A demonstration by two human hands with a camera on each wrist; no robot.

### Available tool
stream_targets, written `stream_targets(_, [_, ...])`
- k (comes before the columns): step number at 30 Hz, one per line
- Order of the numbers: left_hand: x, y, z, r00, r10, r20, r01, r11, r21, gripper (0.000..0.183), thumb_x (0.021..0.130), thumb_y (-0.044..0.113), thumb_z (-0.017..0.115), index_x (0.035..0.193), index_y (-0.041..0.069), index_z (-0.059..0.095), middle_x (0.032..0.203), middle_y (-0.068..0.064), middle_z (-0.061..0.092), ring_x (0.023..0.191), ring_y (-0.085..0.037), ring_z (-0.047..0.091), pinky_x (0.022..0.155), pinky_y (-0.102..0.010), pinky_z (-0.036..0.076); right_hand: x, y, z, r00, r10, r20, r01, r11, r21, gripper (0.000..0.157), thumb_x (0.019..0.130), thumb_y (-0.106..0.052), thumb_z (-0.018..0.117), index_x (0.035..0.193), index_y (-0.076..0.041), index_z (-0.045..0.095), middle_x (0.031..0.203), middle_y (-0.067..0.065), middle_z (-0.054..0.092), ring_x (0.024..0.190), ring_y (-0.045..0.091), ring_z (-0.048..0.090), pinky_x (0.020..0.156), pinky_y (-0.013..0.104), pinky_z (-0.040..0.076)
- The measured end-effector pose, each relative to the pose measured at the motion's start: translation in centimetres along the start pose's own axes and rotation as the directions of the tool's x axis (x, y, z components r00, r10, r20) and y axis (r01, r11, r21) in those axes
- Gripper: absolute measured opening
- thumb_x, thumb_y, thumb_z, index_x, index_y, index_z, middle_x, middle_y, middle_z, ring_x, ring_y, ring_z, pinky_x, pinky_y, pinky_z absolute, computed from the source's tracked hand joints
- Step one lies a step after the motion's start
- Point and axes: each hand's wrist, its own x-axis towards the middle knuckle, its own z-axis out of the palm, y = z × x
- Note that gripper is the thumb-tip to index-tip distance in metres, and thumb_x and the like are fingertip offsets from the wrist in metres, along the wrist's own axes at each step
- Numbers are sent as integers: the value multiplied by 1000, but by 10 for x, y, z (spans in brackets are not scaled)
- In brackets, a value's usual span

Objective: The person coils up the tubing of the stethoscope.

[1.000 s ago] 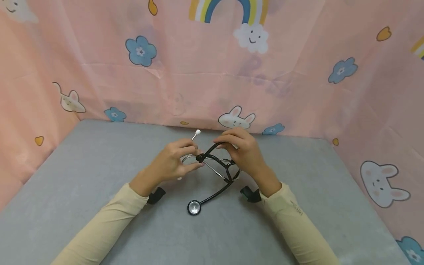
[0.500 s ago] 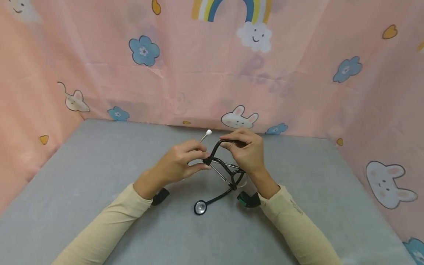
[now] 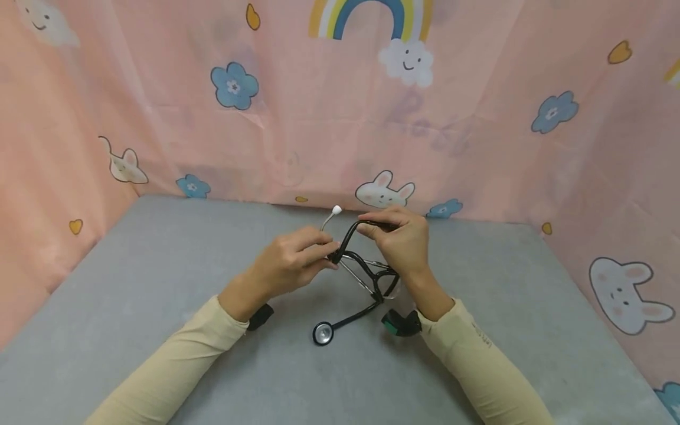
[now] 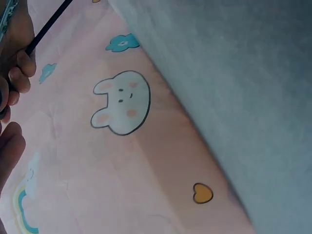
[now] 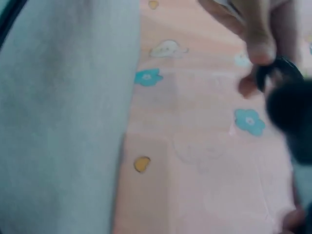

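Note:
A stethoscope (image 3: pixel 362 267) with black tubing and silver ear tubes is bunched up between the two hands in the head view. My left hand (image 3: pixel 289 260) pinches it where the black tube wraps around the metal tubes, and a white eartip (image 3: pixel 336 210) sticks up behind those fingers. My right hand (image 3: pixel 404 239) holds a bent length of the black tube between thumb and fingers, a little higher. The round silver chestpiece (image 3: pixel 323 333) hangs toward the front on its tube, over the table. Parts of the tubing are hidden behind the hands.
A grey-covered table (image 3: pixel 133 330) lies beneath. A pink printed curtain (image 3: pixel 297 136) closes off the back and both sides. Black wrist devices (image 3: pixel 402 323) sit under the sleeves (image 3: pixel 478 366).
Both hands and the stethoscope have shifted slightly right in the view. The right hand has drawn the tube up and right, bending it into a higher arch. Its chestpiece also moved slightly right.

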Motion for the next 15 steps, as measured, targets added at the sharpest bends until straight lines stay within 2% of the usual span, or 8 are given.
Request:
stream_targets(2, [-1,1,2,1000,11,5,-11,1000,0,33,67,9,91,95,-2,77,87,-8,68,75,-18,65,67,-21,56,3,2,-3,995,56,86,-57,998,0,13,77,-12,86,89,-9,82,84,9,72,67,12,53,58,20,44])
stream_targets(5, [-3,2,5,1000,19,7,-19,1000,-20,31,69,11,90,94,-1,77,86,-7,68,73,-16,63,65,-20,55,6,7,-8,970,108,220,-113,993,12,14,80,-13,83,93,-9,81,85,7,70,66,15,50,57,23,41])
stream_targets(9, [-2,3,5,1000,-8,-11,7,994,-111,30,69,8,89,94,-1,77,87,-7,69,73,-15,61,65,-20,52,10,18,-13,935,55,349,-99,989,109,16,84,-7,79,98,-2,78,87,-2,69,68,14,52,59,23,44])
stream_targets(12, [-1,1,3,998,-54,-29,47,978,-202,31,67,4,89,94,-2,77,87,-8,69,74,-16,61,65,-20,52,12,24,-15,927,2,375,-84,976,203,16,84,1,76,99,4,76,87,-10,68,70,11,55,60,22,47])
stream_targets(15, [1,-2,2,997,-70,-37,59,967,-246,31,66,2,89,94,-3,77,86,-9,70,76,-17,63,68,-21,53,12,25,-12,941,-37,338,-43,973,228,16,83,2,76,98,6,76,87,-17,68,70,7,56,59,20,47])
